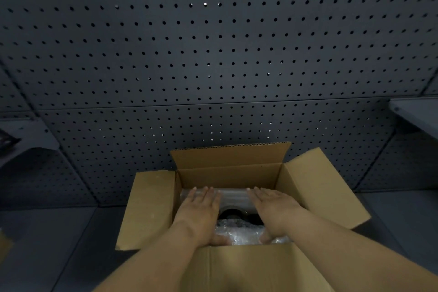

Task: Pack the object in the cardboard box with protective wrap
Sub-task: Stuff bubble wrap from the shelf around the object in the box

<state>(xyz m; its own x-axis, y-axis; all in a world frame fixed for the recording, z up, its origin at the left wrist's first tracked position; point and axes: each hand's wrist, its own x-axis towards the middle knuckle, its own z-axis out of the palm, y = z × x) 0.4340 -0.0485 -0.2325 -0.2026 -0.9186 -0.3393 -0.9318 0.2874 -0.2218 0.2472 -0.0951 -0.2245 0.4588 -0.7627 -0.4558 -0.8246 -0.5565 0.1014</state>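
— Box (237, 170) first: what was it like?

— Plain brown corrugated cardboard, all four flaps standing open. The near flap (248, 268) came up toward the camera between the two forearms; the left flap (149, 208) and right flap (324, 187) splayed outward, and the far flap (231, 155) stood upright, its fluted edge showing along the top.

— And the object?

— Down inside the box. Only a dark, rounded part (231, 213) showed in the gap between the hands; I couldn't tell what it was. Clear, crinkled wrap (239, 232) lay bunched over its near side, glossy and bubbled. Farther back the wrap was smoother and ribbed, stretched across toward the far wall.

— The hands?

— Both reached into the box, palms down. The left hand (201, 208) lay flat on the wrap at the left, fingers straight and close together, tips pointing to the far wall. The right hand (272, 206) mirrored it at the right, fingers likewise extended, pressing on the wrap. Neither curled round anything; the thumbs rested low on the crinkled part.

— Behind the box?

— A dark grey tabletop (71, 232), matte, then a dark metal pegboard (213, 54) dotted with even rows of small round holes. A grey shelf (417, 114) jutted in at the right.
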